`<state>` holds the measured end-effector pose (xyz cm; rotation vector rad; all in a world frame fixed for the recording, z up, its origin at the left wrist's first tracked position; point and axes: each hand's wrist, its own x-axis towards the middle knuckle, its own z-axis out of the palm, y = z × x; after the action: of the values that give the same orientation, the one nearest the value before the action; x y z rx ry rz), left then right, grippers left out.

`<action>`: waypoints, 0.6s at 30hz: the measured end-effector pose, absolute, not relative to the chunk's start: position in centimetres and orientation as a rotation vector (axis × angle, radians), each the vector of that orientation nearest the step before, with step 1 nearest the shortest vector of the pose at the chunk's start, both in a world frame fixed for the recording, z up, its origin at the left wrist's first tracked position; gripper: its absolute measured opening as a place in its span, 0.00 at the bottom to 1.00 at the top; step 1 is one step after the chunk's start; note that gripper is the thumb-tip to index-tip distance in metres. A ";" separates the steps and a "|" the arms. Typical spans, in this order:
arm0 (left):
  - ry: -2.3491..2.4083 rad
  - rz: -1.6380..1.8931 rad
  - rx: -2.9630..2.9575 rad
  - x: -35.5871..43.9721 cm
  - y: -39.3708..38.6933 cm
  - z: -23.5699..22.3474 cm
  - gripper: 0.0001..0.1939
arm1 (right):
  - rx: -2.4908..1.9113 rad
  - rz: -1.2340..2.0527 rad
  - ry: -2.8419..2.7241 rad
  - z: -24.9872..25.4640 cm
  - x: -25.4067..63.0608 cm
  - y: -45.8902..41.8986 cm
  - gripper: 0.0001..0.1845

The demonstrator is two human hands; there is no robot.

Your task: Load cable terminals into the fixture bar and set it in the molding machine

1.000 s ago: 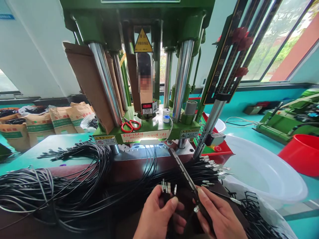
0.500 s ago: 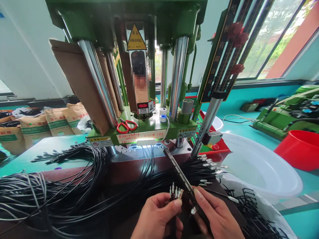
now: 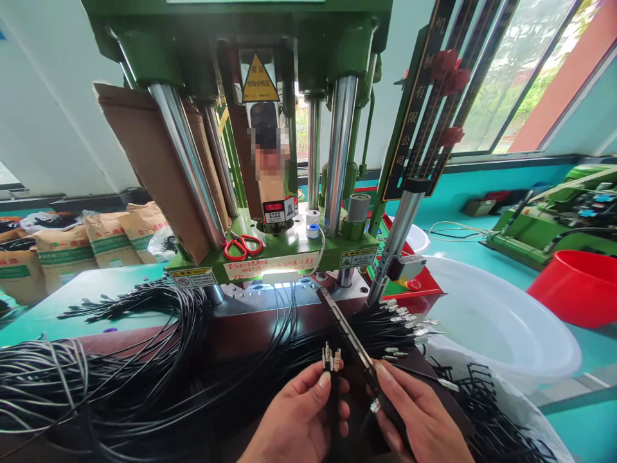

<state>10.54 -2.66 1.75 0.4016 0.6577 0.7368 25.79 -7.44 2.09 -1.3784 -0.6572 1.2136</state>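
My left hand (image 3: 301,408) is closed around a small bunch of black cables, whose silvery metal plug ends (image 3: 331,357) stick up above the thumb and fingers. Just to its right, my right hand (image 3: 421,411) grips the near, dark end of a long narrow metal bar (image 3: 348,331) with notches along it. The bar slants away to the upper left, its far tip close to the press's metal bed. One more metal plug (image 3: 375,405) shows beside the bar at the right fingers. Many black cables (image 3: 260,354) run behind both hands.
A green press (image 3: 289,247) stands ahead, with red-handled scissors (image 3: 242,245) on its plate. Coiled black cables (image 3: 120,379) lie left; plug-ended cables (image 3: 402,315) lie right. Further right are a white tub (image 3: 506,315), a red bucket (image 3: 578,283) and a bag of black pieces (image 3: 491,405).
My left hand has shifted slightly left and up, drawing its bunch away from the bar. The plug ends now sit closer together. My right hand and the bar have barely moved.
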 end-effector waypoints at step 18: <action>0.628 0.742 0.515 10.6 -2.7 1.8 0.17 | -1.427 1.110 -0.752 2.6 26.8 -7.5 0.26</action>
<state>10.63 -2.72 1.84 0.5147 0.6280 0.7419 26.79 -7.48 2.60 -1.4269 -0.7515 1.1099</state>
